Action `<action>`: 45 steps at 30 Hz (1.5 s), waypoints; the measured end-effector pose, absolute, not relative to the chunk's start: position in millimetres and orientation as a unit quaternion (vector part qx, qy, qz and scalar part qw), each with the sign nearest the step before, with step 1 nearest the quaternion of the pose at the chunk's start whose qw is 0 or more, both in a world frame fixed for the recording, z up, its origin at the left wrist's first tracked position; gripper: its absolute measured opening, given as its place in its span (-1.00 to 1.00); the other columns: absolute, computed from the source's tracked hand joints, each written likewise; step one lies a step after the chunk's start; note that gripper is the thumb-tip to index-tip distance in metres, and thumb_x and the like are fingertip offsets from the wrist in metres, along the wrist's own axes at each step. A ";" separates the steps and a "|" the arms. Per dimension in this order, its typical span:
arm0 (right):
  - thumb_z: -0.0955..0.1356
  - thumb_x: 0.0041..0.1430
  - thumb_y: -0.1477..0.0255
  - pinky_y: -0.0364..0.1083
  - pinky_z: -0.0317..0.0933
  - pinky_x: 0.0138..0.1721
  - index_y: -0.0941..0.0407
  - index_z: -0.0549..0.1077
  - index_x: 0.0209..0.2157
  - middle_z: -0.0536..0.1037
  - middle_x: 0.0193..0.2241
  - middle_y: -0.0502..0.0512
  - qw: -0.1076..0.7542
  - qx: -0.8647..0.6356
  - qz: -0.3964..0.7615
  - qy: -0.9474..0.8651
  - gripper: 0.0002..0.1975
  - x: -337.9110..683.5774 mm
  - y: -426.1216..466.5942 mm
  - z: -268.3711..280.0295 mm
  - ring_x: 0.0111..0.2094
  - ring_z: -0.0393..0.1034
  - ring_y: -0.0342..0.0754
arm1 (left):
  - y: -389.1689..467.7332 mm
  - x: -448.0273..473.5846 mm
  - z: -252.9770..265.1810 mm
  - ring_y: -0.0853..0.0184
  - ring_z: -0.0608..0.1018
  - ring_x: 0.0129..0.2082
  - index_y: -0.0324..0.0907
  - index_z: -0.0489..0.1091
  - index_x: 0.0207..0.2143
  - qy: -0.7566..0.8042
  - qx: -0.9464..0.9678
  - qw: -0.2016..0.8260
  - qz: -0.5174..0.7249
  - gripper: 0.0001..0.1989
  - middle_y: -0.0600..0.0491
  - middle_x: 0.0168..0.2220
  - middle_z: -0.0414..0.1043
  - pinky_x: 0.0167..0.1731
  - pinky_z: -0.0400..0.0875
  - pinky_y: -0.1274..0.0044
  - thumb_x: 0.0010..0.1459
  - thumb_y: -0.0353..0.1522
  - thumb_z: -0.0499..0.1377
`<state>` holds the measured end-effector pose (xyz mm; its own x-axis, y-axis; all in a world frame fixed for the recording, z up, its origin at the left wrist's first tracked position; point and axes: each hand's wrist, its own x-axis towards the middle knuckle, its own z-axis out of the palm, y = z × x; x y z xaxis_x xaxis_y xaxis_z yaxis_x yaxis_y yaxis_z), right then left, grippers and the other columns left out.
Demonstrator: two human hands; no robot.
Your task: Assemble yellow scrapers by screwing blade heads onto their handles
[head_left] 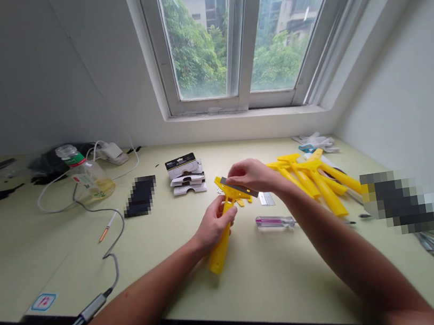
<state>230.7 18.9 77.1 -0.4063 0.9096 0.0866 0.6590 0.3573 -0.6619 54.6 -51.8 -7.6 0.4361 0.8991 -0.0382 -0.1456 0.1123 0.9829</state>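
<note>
My left hand [212, 225] is wrapped around the neck of a yellow scraper [220, 253], its handle slanting down toward the table's front edge. A dark grey metal blade [240, 187] lies along the scraper's head. My right hand [254, 174] pinches this blade from above, with most fingertips hidden behind the hand. Just beyond the scraper, small yellow pieces [241, 202] and flat silvery blades [266, 198] rest on the table. A screwdriver with a clear and purple handle [274, 222] lies beneath my right forearm, which hides its shaft.
Several yellow scrapers [332, 194] are heaped at the right, near a white glove [317, 142]. Small boxes [182, 167] are stacked toward the window. Left of them are a blurred dark object [141, 196], a cigarette-like stick [108, 226], a tilted bottle [92, 177] and cables [113, 252].
</note>
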 end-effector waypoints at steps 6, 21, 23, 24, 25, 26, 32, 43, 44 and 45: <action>0.38 0.05 0.36 -0.17 0.32 -0.38 0.14 0.53 -0.25 0.61 -0.40 0.08 0.269 -0.444 0.360 -0.775 -0.78 239.5 20.8 78.8 -0.38 0.48 -0.09 | -52.9 54.2 -7.0 0.48 0.30 -0.49 -0.12 0.24 -0.11 0.344 0.531 0.668 0.392 -0.70 0.16 -0.42 0.20 -0.56 0.28 0.65 0.18 -0.19 0.19; 0.35 0.12 0.35 -0.17 0.31 -0.36 0.09 0.48 -0.18 0.57 -0.40 0.04 0.281 -0.419 0.292 -0.812 -0.78 231.5 18.9 71.2 -0.40 0.44 -0.14 | -55.0 51.3 -3.0 0.48 0.32 -0.50 -0.15 0.27 -0.14 0.322 0.546 0.662 0.399 -0.71 0.16 -0.44 0.22 -0.54 0.28 0.64 0.15 -0.24 0.22; 0.35 0.13 0.37 -0.17 0.29 -0.37 0.09 0.48 -0.17 0.57 -0.40 0.03 0.274 -0.424 0.275 -0.818 -0.78 230.6 16.9 72.7 -0.41 0.44 -0.14 | -55.2 51.5 -2.6 0.48 0.32 -0.50 -0.17 0.29 -0.16 0.328 0.544 0.657 0.406 -0.72 0.15 -0.43 0.22 -0.56 0.27 0.65 0.13 -0.24 0.23; 0.34 0.13 0.37 -0.17 0.29 -0.37 0.09 0.47 -0.16 0.57 -0.40 0.03 0.271 -0.425 0.269 -0.820 -0.78 230.2 15.8 73.6 -0.40 0.44 -0.14 | -55.2 51.7 -2.3 0.49 0.31 -0.51 -0.18 0.30 -0.18 0.328 0.543 0.655 0.410 -0.72 0.14 -0.42 0.22 -0.57 0.27 0.65 0.12 -0.25 0.23; 0.34 0.13 0.38 -0.16 0.28 -0.36 0.08 0.47 -0.15 0.57 -0.40 0.03 0.269 -0.425 0.267 -0.822 -0.78 229.9 14.6 74.5 -0.40 0.44 -0.14 | -55.2 51.9 -1.9 0.49 0.32 -0.51 -0.18 0.30 -0.19 0.324 0.541 0.656 0.415 -0.73 0.13 -0.41 0.23 -0.57 0.29 0.64 0.11 -0.26 0.24; 0.33 0.14 0.39 -0.16 0.28 -0.36 0.09 0.46 -0.14 0.57 -0.39 0.03 0.269 -0.422 0.269 -0.823 -0.77 229.6 13.3 75.3 -0.40 0.44 -0.14 | -55.2 52.2 -1.4 0.49 0.33 -0.51 -0.19 0.30 -0.21 0.317 0.540 0.657 0.419 -0.74 0.12 -0.39 0.24 -0.57 0.31 0.63 0.10 -0.27 0.24; 0.31 0.16 0.39 -0.15 0.27 -0.33 0.08 0.44 -0.14 0.56 -0.39 0.02 0.265 -0.412 0.283 -0.825 -0.78 229.9 8.3 79.3 -0.40 0.43 -0.15 | -56.3 52.9 2.8 0.49 0.37 -0.64 -0.18 0.26 -0.15 0.271 0.529 0.686 0.419 -0.72 0.16 -0.42 0.25 -0.66 0.37 0.57 0.08 -0.37 0.22; 0.32 0.15 0.38 -0.15 0.27 -0.36 0.08 0.37 -0.11 0.54 -0.39 0.01 0.261 -0.391 0.329 -0.819 -0.76 228.2 5.1 78.5 -0.39 0.42 -0.14 | -52.9 46.3 8.7 0.37 0.52 -0.47 -0.13 0.24 -0.08 0.258 0.487 0.732 0.400 -0.64 0.03 -0.20 0.33 -0.68 0.39 0.60 0.08 -0.30 0.22; 0.32 0.15 0.38 -0.16 0.26 -0.38 0.08 0.37 -0.12 0.54 -0.39 0.00 0.257 -0.391 0.331 -0.820 -0.76 226.6 3.8 78.3 -0.40 0.41 -0.14 | -52.1 45.9 8.1 0.38 0.51 -0.52 -0.15 0.24 -0.10 0.257 0.478 0.742 0.394 -0.68 0.05 -0.26 0.34 -0.72 0.36 0.61 0.12 -0.26 0.20; 0.32 0.14 0.39 -0.17 0.25 -0.40 0.07 0.37 -0.13 0.53 -0.40 -0.01 0.253 -0.391 0.332 -0.821 -0.77 224.8 2.3 78.2 -0.41 0.40 -0.15 | -51.6 45.7 7.4 0.41 0.49 -0.59 -0.16 0.23 -0.14 0.259 0.469 0.749 0.389 -0.70 0.07 -0.32 0.34 -0.74 0.32 0.63 0.16 -0.21 0.16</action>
<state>224.8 2.3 78.2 -0.5672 0.8087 0.1557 0.4732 0.4748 -0.7420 45.7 -51.6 7.4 0.5639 0.8256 -0.0227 -0.3402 0.2572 0.9045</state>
